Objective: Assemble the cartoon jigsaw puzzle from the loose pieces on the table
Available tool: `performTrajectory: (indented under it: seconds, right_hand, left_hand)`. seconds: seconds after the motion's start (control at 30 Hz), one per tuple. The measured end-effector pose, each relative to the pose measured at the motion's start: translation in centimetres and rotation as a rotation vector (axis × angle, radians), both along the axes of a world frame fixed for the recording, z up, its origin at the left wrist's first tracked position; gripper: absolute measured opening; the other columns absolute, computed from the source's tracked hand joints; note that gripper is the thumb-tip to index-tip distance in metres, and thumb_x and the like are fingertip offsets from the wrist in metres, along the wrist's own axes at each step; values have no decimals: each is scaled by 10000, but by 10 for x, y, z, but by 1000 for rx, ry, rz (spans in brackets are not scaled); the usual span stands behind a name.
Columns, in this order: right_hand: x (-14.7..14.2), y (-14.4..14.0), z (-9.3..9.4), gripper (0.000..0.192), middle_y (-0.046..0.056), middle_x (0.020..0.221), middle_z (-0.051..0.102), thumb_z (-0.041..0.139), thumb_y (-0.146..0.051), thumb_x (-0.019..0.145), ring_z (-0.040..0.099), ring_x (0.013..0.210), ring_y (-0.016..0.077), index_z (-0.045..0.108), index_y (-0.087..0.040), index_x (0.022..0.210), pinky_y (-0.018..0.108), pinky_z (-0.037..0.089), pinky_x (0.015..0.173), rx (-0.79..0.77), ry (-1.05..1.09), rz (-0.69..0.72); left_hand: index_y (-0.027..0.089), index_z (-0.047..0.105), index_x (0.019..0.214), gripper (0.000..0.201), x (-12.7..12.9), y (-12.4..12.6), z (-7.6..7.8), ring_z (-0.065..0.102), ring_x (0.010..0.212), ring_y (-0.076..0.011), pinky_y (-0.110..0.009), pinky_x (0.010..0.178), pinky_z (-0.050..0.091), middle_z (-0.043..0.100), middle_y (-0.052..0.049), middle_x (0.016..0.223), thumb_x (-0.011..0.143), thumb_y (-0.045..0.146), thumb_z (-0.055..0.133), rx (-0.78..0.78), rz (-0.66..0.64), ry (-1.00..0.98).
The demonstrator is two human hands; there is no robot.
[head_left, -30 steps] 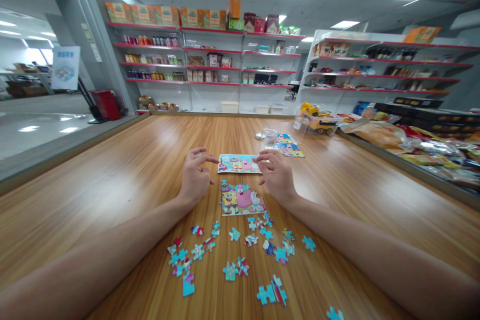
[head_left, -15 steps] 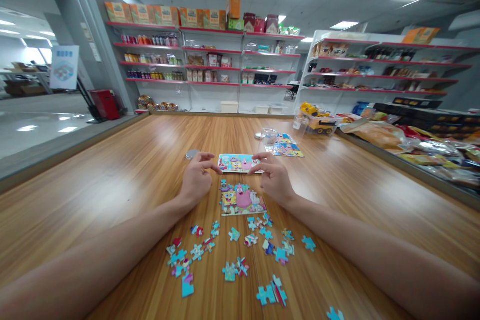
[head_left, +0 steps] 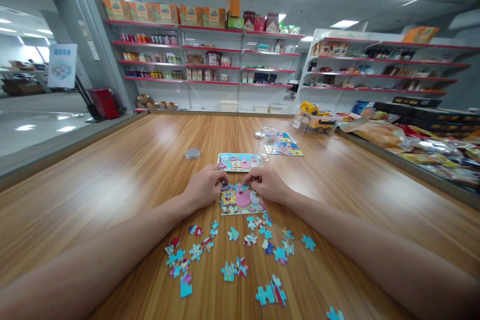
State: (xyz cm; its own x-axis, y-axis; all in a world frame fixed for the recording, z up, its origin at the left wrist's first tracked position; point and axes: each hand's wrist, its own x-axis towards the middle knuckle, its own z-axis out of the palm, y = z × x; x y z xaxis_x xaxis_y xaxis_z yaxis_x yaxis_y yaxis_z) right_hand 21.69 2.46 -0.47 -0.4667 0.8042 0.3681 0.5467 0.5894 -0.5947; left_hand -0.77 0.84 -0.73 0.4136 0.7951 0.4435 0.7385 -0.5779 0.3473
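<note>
Left hand (head_left: 206,185) and right hand (head_left: 269,184) have come to the puzzle (head_left: 243,201)'s far edge, apparently engaging it; grip state unclear.

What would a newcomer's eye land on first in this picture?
Probably the partly assembled cartoon puzzle on the wooden table, just below the picture's centre, with the left hand and right hand at its far edge. Loose pieces lie scattered nearer the viewer; red-edged shelves stand beyond.

Wood-grain table (head_left: 131,165): partly joined puzzle (head_left: 243,202), loose pieces (head_left: 228,271) nearer, picture card (head_left: 240,162) beyond, silvery lid (head_left: 192,153).
</note>
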Motion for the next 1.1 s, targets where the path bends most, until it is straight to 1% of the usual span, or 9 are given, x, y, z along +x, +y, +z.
performTrajectory:
  seconds: [0.17,0.23,0.3,0.37,0.43,0.63,0.83,0.97,1.1]
  right_hand:
    - [0,0,1,338,15,698,690,462,4,652,573,618,118,739,-151,771,209,408,563,-24,16,16]
    - [0,0,0,330,22,715,690,467,-10,669,570,615,118,737,-144,803,210,409,558,-39,45,13]
    - [0,0,0,317,25,704,677,478,-31,692,550,590,115,735,-137,844,212,396,535,-44,64,-11]
    - [0,0,0,300,19,662,650,498,-58,713,522,559,112,735,-136,879,214,376,513,-26,57,-40]
    - [0,-1,0,281,14,643,635,527,-82,720,511,553,111,738,-137,897,216,370,512,3,46,-50]
    - [-2,-4,2,207,17,667,662,569,-106,704,532,583,108,747,-151,799,214,389,548,30,-8,3]
    - [-1,-3,5,179,16,655,666,573,-121,718,539,577,107,740,-146,775,213,378,536,-59,-28,-1]
    - [3,2,6,159,12,639,659,602,-170,738,530,569,104,748,-148,796,211,365,522,-130,-47,34]
    - [4,3,7,152,13,641,657,608,-177,742,527,572,103,748,-148,793,211,362,528,-117,-55,36]
  left_hand:
    - [181,692,778,263,-1,3,-1,584,819,-178,-274,713,444,646,-35,841,773,33,475,-15,-39,-69]
    - [160,687,810,254,-1,4,-1,587,817,-179,-280,728,451,644,-45,845,782,28,471,16,-18,-128]
    - [143,685,842,257,-2,5,-1,587,827,-186,-294,753,454,634,-55,849,780,21,467,46,39,-153]
    - [142,694,831,261,-3,6,-2,586,826,-195,-307,758,455,619,-61,834,771,21,470,39,86,-129]
    - [151,706,804,255,-3,7,-3,585,800,-198,-307,729,455,604,-61,814,766,35,483,10,98,-95]
    - [165,709,821,201,-2,6,-4,582,776,-186,-288,688,449,581,-56,815,802,109,517,-29,97,-68]
    - [161,700,833,173,-2,6,-4,583,829,-197,-295,736,456,586,-64,847,838,158,527,-27,71,-46]
    - [159,699,847,176,-3,6,-3,580,858,-207,-311,767,453,593,-69,865,846,156,524,-26,64,-22]
    - [161,700,854,178,-3,6,-3,575,865,-207,-315,775,454,594,-70,872,851,156,522,-22,64,-12]
